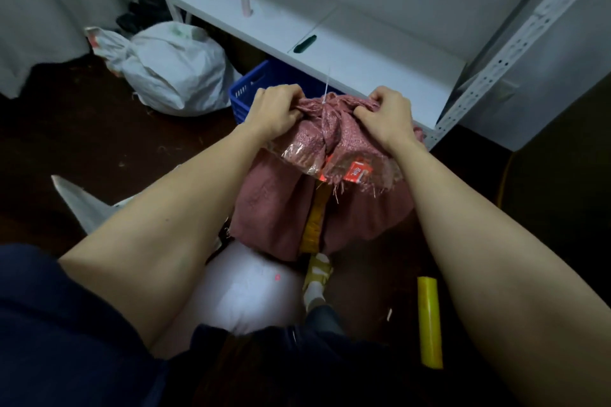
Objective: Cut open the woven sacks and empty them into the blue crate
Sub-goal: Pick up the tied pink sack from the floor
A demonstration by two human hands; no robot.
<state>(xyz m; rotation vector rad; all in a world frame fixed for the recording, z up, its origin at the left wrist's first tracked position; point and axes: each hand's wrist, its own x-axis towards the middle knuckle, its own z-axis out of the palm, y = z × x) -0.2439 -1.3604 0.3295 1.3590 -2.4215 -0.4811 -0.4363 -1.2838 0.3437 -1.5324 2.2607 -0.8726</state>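
Pink woven sack (325, 208): stood on the dark floor (115, 139) directly before the person, its gathered neck uppermost and bound by a white cable tie (325, 92) with the tail sticking up; clear tape and a red label (358, 172) lay across its upper front, a yellow tape strip (314, 225) ran down its middle. Left hand (276, 109): fingers curled tight, bunching the sack's neck fabric on the left side. Right hand (391, 116): likewise clenched on the neck fabric at the right. Blue crate (248, 89): on the floor just behind the sack, partly under the front edge of the white shelf (363, 53). Green-handled tool (305, 43): lay near the shelf's front edge. White woven sack (175, 69): tied, on the floor left of the crate. Yellow roll (429, 322): on the floor at lower right, well apart from the pink sack.
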